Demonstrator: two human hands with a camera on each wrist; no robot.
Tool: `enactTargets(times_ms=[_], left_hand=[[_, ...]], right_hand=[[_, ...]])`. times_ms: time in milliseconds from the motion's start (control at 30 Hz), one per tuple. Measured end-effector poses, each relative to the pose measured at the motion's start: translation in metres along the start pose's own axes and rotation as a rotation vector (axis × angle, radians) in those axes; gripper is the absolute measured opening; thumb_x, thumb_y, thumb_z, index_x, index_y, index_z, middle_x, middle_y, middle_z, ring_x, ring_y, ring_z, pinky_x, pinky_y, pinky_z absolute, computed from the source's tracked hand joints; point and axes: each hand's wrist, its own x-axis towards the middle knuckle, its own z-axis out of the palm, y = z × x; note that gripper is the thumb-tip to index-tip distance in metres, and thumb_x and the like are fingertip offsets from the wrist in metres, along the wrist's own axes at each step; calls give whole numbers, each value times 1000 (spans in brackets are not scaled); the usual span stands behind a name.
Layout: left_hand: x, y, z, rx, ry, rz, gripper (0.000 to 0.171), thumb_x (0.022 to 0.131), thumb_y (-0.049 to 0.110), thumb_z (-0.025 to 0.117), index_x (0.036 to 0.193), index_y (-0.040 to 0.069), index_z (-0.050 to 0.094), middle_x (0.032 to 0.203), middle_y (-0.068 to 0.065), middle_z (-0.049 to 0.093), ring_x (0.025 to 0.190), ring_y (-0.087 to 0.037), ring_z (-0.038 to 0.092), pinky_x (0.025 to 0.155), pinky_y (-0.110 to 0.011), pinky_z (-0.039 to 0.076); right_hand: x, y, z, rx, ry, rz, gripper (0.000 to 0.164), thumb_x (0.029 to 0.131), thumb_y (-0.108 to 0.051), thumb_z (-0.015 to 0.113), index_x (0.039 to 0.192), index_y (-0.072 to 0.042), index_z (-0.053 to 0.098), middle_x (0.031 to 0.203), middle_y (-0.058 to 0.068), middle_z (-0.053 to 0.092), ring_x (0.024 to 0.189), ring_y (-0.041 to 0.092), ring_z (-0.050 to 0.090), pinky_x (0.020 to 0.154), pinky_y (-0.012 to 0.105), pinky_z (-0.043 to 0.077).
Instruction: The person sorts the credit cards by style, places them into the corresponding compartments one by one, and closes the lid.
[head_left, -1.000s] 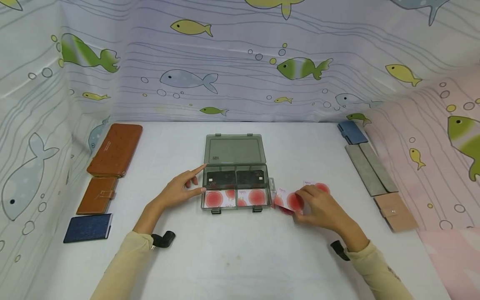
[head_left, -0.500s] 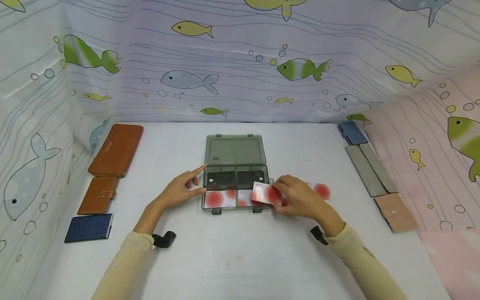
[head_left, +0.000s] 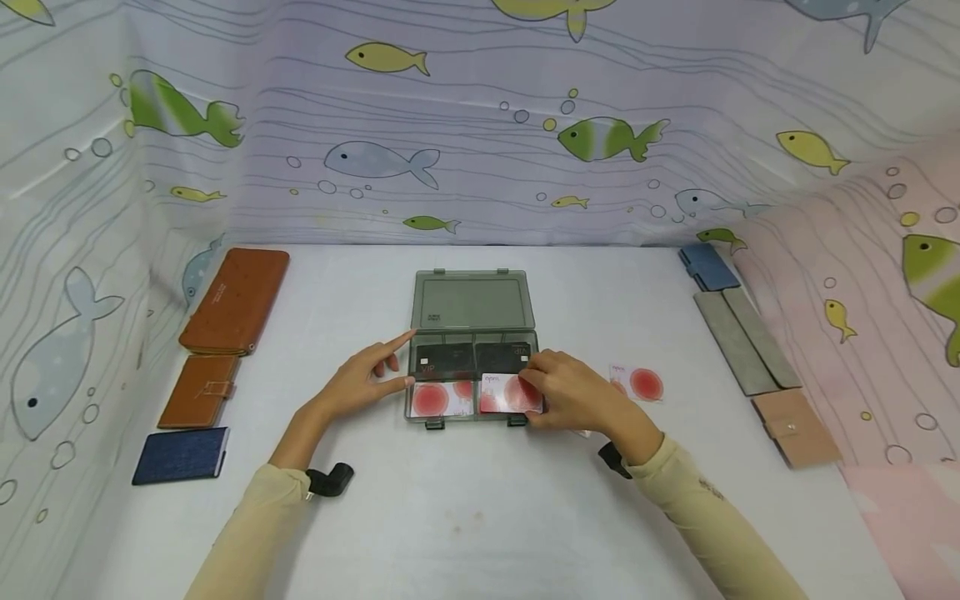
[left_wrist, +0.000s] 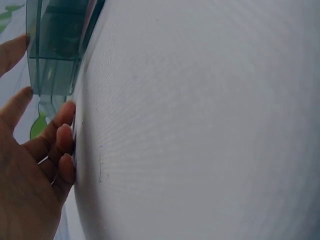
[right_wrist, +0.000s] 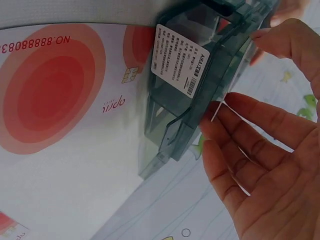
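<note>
A clear grey-green plastic box lies with its lid folded back. Its rear compartments hold black VIP cards, and a white card with red circles sits in the front left one. My right hand pinches another white-and-red card by its right end, over the front right compartment. At the box's left wall, my left hand touches with extended index finger and thumb; its other fingers are bent. In the right wrist view, a loose red-circle card lies beside the box's labelled side.
Another card lies right of my right hand. On the left are a brown wallet, a smaller brown wallet and a dark blue notebook. Blue, grey and tan cases line the right side.
My right hand has moved left from beside the box, carrying a red-circle card over the front right compartment. The left hand has stayed at the box's left wall.
</note>
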Motion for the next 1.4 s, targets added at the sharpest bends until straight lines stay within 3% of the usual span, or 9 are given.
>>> enactTargets(times_ms=[300,567,800,1100,1400], left_hand=[[0,-1,0,7,6,3,75,89,37,73,154,24,38,96,-2,55,80,-18,44,73,-34,37],[0,0,0,10,-1,-9,76,89,38,74,155,25,38,97,-1,55,81,-18,44,74,-34,37],[1,0,1,10,-8,-4,76,89,37,73,155,25,37,98,-3,55,82,-18,45,75,-35,38],[1,-3,0,11,-7,-1,75,90,36,73,155,24,37,99,-5,56,82,-19,45,75,-35,37],[2,-2,1,5,-10,2,75,90,36,73,155,23,37,98,-5,56,82,-19,45,76,-36,38]], right_hand=[[4,2,2,15,-51,25,44,73,-29,79,107,-2,72,103,6,63,95,20,58,85,35,51],[-3,5,-1,10,2,34,47,73,-29,82,109,-1,72,108,7,64,99,22,59,85,37,52],[-26,13,-4,30,79,83,43,76,-26,82,109,0,71,105,9,65,97,24,60,84,40,52],[-63,23,9,23,-26,248,50,74,-35,87,106,0,71,103,11,66,98,27,61,92,47,52],[-77,27,22,34,-18,286,56,69,-42,89,101,0,70,99,9,62,89,21,60,83,39,54]])
